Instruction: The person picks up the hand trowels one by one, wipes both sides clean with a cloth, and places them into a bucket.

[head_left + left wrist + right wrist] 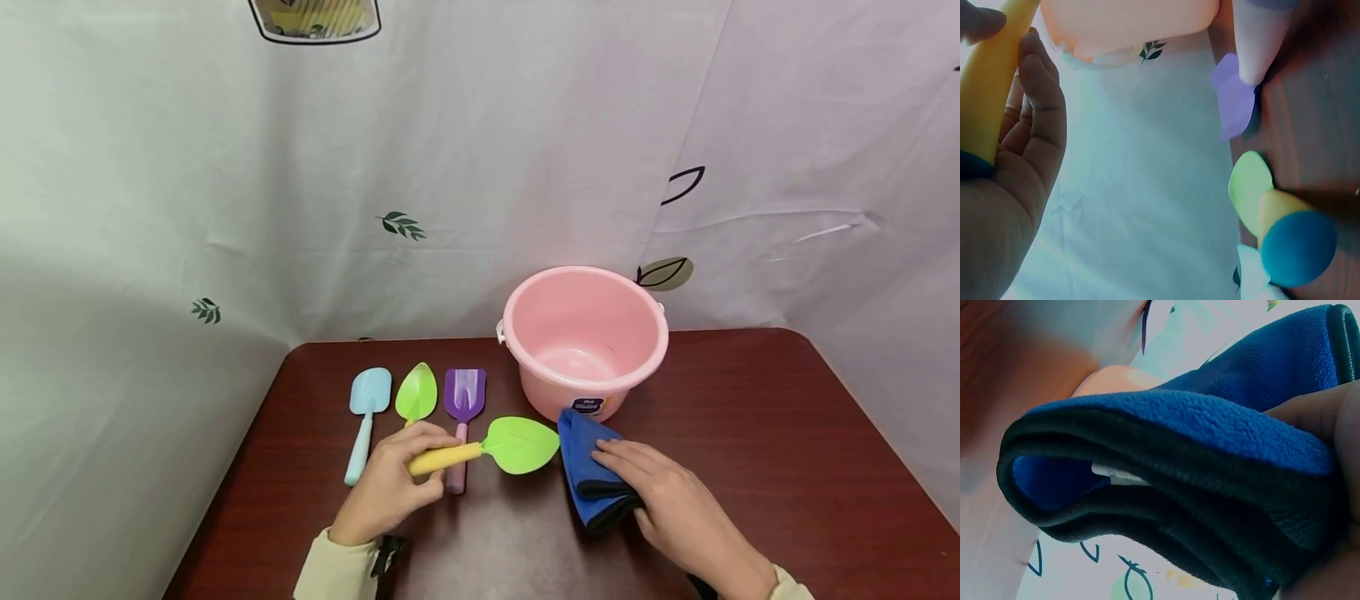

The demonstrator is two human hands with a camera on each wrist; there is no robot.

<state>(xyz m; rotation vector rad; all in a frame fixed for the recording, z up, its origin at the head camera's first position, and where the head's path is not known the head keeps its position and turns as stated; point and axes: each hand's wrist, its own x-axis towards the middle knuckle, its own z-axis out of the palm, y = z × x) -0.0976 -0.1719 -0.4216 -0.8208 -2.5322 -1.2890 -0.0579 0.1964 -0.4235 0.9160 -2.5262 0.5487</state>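
Observation:
My left hand (397,479) grips the yellow handle of a toy shovel (521,446) with a green leaf-shaped blade, held level above the table with the blade pointing right. In the left wrist view the fingers curl beside that yellow handle (988,81). A folded blue cloth (588,467) with black edging is pinched in my right hand (667,496); its folds fill the right wrist view, where the cloth (1210,425) lies between thumb and fingers. The green blade's tip meets or nearly meets the cloth's left edge; I cannot tell whether they touch.
A pink bucket (525,375) stands behind the cloth near the back edge. On the left of the brown table (787,467) lie a light blue shovel (370,392), a green shovel (417,392) and a purple shovel with a pink handle (465,392). A patterned white curtain (465,167) hangs behind.

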